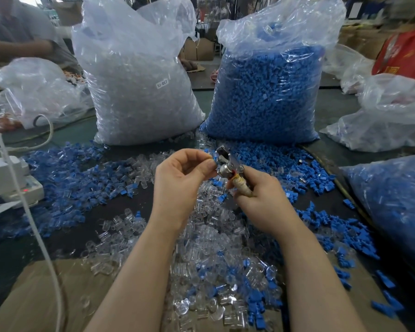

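My right hand (pixel 261 200) grips the tape-wrapped handle of a small metal tool (pixel 228 168) held above the table's middle. My left hand (pixel 180 178) has its fingers curled, and its thumb and forefinger pinch something small against the tool's metal head; the pinched part is too small to tell. Loose clear plastic pieces (pixel 209 236) and blue plastic pieces (pixel 82 178) lie scattered on the dark table beneath both hands.
A big bag of clear pieces (pixel 139 87) and a big bag of blue pieces (pixel 266 97) stand behind. Another blue-filled bag (pixel 393 207) lies right. A white device (pixel 7 178) with a cable (pixel 34 226) sits left. Cardboard (pixel 34 295) covers the near edge. Other people sit at the back corners.
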`<state>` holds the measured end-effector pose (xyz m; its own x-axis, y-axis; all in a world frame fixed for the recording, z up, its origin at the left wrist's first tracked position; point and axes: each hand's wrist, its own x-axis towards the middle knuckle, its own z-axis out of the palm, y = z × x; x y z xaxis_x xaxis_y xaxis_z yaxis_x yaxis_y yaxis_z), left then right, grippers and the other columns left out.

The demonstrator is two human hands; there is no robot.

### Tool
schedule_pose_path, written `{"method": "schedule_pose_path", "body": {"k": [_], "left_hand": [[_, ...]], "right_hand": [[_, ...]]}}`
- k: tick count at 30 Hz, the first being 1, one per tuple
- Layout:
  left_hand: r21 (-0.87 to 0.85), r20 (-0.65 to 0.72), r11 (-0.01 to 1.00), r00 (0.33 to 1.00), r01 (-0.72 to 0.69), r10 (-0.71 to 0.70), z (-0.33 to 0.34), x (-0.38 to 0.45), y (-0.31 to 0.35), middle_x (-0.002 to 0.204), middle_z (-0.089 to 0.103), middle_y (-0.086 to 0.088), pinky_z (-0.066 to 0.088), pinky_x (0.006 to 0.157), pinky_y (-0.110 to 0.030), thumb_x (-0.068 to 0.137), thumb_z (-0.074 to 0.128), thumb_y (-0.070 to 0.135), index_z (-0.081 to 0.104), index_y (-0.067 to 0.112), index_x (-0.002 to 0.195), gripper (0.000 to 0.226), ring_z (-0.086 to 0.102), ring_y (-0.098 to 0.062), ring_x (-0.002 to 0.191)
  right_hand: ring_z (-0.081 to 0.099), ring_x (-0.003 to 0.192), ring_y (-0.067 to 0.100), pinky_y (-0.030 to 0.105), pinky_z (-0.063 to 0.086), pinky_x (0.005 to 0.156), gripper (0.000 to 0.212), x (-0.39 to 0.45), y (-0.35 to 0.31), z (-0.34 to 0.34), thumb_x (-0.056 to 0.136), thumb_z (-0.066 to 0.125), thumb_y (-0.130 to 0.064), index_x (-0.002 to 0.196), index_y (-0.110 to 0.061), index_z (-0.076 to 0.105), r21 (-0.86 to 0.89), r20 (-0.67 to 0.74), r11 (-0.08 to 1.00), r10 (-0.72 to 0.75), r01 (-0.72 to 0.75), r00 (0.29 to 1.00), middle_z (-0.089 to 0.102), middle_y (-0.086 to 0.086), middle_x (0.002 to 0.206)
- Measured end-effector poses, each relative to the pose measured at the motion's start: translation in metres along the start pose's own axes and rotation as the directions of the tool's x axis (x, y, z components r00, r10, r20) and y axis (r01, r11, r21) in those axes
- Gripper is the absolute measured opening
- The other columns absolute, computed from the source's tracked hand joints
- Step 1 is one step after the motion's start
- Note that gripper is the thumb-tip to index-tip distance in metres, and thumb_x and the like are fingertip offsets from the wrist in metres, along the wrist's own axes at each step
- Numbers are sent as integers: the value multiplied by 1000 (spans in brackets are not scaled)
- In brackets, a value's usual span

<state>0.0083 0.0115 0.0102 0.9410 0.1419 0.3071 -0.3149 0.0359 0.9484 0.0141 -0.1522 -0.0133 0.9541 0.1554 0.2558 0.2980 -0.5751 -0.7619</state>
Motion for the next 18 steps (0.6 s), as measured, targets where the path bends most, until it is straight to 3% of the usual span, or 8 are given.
{"method": "schedule_pose_path", "body": {"k": [9,14,18], "left_hand": [[7,-11,1000,1000,8,-8,0,0,0,76,73,2,54,70,-19,85,69,0,69,13,84,13,69,-9,74],[-8,-33,996,996,87,-87,0,0,2,75,74,0,55,66,-18,84,71,0,71,12,84,11,71,-10,72],[162,-189,972,972,170,-139,-24,6,3,74,75,0,59,66,-23,81,76,8,74,18,82,10,73,-13,71]], "right_hand": [[56,70,28,49,51,63,16,-1,-2,2,76,55,-5,85,-17,61,-53,-30,998,-15,13,999,64,4,73],[57,69,24,46,50,63,14,0,0,4,79,59,-8,88,-19,61,-82,-42,997,-14,10,999,64,0,73],[55,63,20,40,46,57,7,0,4,3,81,61,-17,84,-22,57,-96,-130,995,-6,-7,991,61,-5,66]]}}
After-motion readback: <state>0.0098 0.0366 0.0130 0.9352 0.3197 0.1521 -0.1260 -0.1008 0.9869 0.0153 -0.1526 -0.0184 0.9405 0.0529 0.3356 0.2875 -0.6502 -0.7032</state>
